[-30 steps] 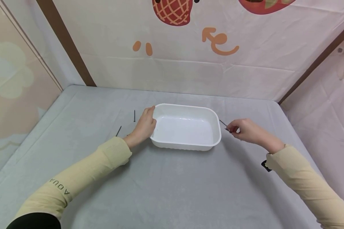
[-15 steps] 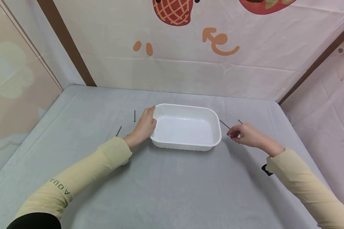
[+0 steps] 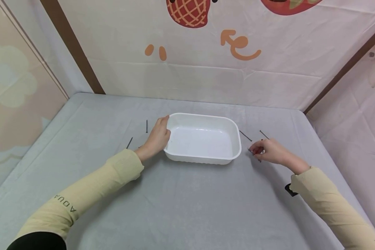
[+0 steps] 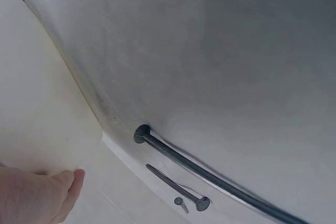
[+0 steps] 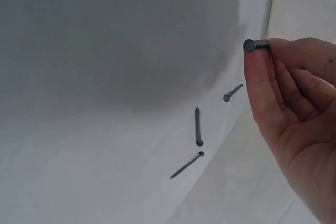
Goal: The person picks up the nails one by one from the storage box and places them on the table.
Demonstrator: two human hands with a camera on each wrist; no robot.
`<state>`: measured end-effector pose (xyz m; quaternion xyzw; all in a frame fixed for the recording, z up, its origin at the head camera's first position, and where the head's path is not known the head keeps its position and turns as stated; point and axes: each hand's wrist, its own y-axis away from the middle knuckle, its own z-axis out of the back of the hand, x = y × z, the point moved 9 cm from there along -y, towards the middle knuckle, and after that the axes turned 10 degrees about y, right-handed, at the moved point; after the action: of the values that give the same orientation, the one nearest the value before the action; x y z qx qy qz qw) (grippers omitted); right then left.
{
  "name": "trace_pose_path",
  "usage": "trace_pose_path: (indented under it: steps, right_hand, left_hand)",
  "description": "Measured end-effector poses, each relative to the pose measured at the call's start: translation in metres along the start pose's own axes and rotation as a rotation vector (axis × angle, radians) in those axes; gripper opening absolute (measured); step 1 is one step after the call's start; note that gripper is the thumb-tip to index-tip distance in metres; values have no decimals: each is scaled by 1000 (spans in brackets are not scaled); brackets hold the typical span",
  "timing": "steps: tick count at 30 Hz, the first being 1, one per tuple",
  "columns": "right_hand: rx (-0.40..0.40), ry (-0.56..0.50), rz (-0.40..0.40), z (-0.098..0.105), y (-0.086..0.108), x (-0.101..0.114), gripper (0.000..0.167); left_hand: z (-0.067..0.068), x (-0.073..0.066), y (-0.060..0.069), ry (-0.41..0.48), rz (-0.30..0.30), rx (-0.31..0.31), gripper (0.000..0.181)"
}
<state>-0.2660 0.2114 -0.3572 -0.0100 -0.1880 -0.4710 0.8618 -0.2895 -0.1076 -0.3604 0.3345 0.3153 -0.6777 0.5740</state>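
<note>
My left hand [image 3: 157, 136] grips the left rim of a white plastic tub [image 3: 203, 160], which stands on the grey cloth-covered table. No contents show inside the tub. Right of it, my right hand [image 3: 270, 151] is a little above the table. In the right wrist view, the thumb and index finger pinch a dark nail [image 5: 261, 46], its round head toward the camera. Two more nails lie near that hand: one by the tub's right side [image 3: 245, 135] and another nail [image 3: 264, 134] just behind the fingers.
Left of the tub lie an upright-looking nail [image 3: 147, 126] and a slanted nail [image 3: 129, 142], partly behind the left sleeve [image 3: 122, 166]. A large nail [image 4: 210, 177] is close to the left wrist camera. A printed cloth wall [image 3: 203, 83] rises behind the table.
My right hand has shifted slightly toward me and right, away from the nail by the tub. A nail behind that hand has come into view. My left hand and the tub have stayed put.
</note>
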Motion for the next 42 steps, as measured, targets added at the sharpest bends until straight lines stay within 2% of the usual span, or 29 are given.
trace_pose_path:
  steps: [7,20,27,33,37,42]
  right_hand:
    - [19,-63,-40,-8,1,-8,22]
    - [39,-97,-149,-18,2,-23,18]
    - [91,-137,-221,-21,1,-29,19]
    - [131,-209,-299,-26,2,-36,20]
    - [130,-209,-322,-28,1,-39,16]
    - [123,-202,-314,-29,1,-39,13]
  left_hand:
    - [0,0,0,-2,2,-1,52]
    - [0,-1,1,2,-3,1,52]
    - [-1,-2,1,-16,-38,5,52]
    - [-1,-1,1,-10,-29,3,52]
    - [-1,0,1,-8,-27,4,52]
    - [0,0,1,-5,-30,-1,52]
